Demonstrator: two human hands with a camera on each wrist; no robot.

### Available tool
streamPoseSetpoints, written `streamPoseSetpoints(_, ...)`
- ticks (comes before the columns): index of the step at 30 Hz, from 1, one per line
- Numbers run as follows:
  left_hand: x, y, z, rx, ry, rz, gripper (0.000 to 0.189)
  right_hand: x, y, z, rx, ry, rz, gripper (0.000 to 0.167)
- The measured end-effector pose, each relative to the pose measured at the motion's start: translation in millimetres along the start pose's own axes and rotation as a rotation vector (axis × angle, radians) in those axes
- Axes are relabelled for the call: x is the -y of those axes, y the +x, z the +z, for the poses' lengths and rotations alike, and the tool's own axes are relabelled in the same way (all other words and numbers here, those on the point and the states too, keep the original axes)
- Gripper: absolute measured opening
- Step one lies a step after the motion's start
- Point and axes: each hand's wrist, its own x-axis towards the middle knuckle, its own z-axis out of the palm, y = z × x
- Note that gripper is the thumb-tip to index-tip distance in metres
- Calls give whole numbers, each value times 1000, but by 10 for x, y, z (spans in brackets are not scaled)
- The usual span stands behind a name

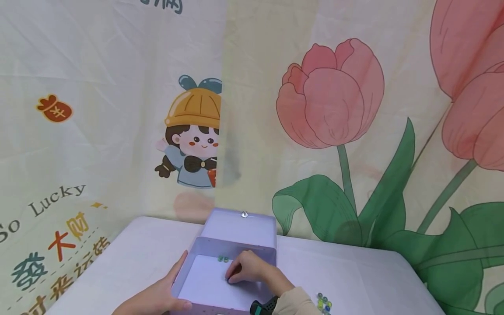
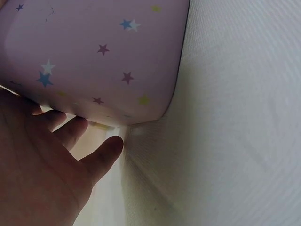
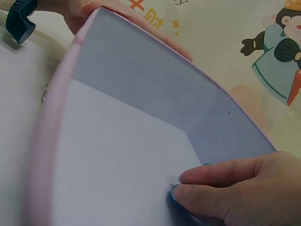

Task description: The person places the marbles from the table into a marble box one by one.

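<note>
A lilac box [image 1: 189, 271] with a pale inside stands on the table, its lid [image 1: 240, 225] tipped back behind it. My left hand [image 1: 161, 295] lies along the box's left wall, fingers straight against the outside and thumb at the front rim. Stars decorate the outer wall [image 2: 103, 66] in the left wrist view, close above the left hand [image 2: 42, 155]. Inside the box, my right hand [image 1: 250, 267] pinches a small dark blue marble [image 3: 175, 192] low over the floor, partly hidden by the fingers. A few green glass marbles [image 1: 225, 259] lie near the back wall.
On the white table [image 1: 362, 271], right of the box, lies a cluster of several green, yellow and blue marbles [image 1: 323, 303]. A metal catch [image 1: 244, 214] sits on the lid's edge. Behind the table hangs a printed cloth [image 1: 252, 109].
</note>
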Motion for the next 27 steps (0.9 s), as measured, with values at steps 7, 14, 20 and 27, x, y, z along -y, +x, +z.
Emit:
streamPoseSetpoints(7, -16, 26, 17, -47, 55, -31, 122, 49, -43, -73, -35, -20, -53, 13)
streamPoseSetpoints(14, 5, 65, 22, -75, 124, -59, 124, 184, -406, -345, -152, 210, -163, 15)
streamPoseSetpoints(20, 35, 58, 24, -54, 119, -28, 122, 30, -1099, -592, -304, 317, -151, 15)
streamPoseSetpoints(27, 18, 43, -14, -31, 131, 30, 119, -474, -1859, -711, -334, 350, 94, 18)
